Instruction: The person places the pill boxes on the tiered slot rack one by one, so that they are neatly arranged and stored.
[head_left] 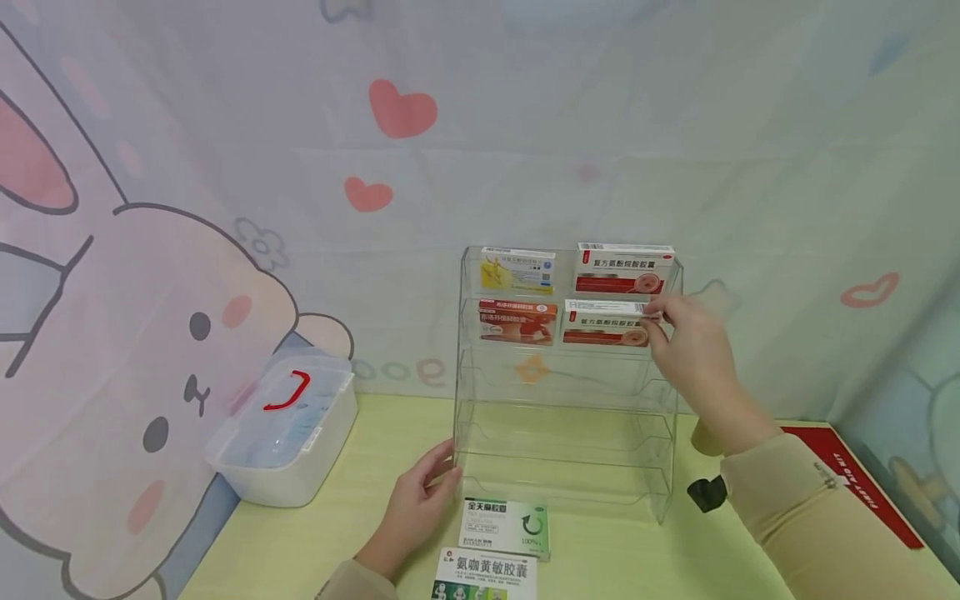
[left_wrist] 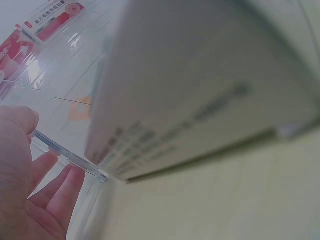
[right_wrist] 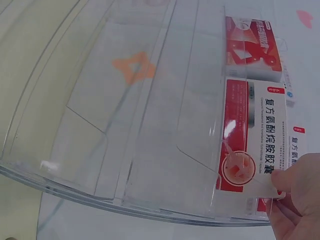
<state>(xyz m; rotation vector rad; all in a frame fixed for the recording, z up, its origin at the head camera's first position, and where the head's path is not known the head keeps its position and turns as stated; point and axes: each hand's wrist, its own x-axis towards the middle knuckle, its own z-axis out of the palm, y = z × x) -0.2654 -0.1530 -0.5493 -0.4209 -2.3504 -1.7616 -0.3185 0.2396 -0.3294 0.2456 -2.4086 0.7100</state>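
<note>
A clear tiered rack (head_left: 570, 433) stands against the curtain. My right hand (head_left: 693, 346) pinches the right end of a red-and-white box (head_left: 606, 327) in the second tier; the right wrist view shows the thumb of this hand (right_wrist: 300, 195) on the box's face (right_wrist: 260, 135). Left of that box is an orange-red box (head_left: 517, 323). The top tier holds a yellow-and-white box (head_left: 517, 272) and another red-and-white box (head_left: 624, 271). My left hand (head_left: 416, 504) holds the rack's lower left edge; in the left wrist view the hand (left_wrist: 40, 175) has thumb and fingers around the clear side panel.
A green-and-white box (head_left: 504, 527) and a white box (head_left: 483, 573) lie before the rack. On the left sits a white lidded container (head_left: 288, 425). A red first aid kit (head_left: 862, 483) and a black object (head_left: 707, 494) are at the right.
</note>
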